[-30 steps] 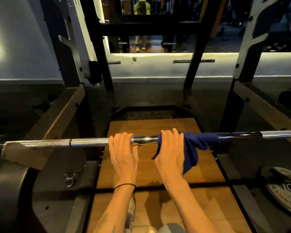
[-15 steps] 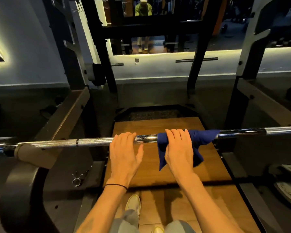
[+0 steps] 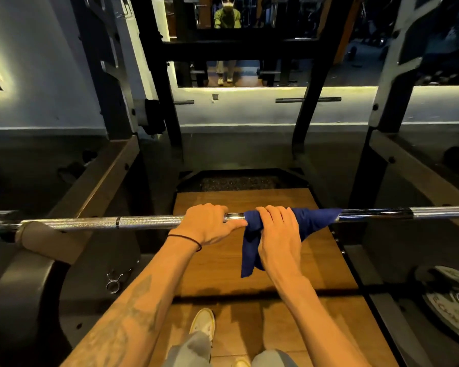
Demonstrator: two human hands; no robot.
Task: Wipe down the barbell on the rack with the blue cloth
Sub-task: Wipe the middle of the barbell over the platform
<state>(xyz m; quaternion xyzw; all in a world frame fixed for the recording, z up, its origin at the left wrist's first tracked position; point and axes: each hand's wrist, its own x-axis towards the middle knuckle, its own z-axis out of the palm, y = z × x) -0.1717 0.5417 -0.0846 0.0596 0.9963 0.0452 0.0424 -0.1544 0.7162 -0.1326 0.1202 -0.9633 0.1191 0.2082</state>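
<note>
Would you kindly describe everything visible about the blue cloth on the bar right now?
The blue cloth is dark blue soft fabric, bunched and wrapped over the middle of the chrome barbell. The right hand grips it against the bar, fingers curled over the top. To the right of that hand it tapers along the bar to a point; a creased tail hangs below the bar at the hand's left. The left hand holds bare bar beside it, its thumb tip by the cloth's edge.

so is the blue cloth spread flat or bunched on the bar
Bunched: the blue cloth wraps the barbell under the right hand, one tail hanging below.
</note>
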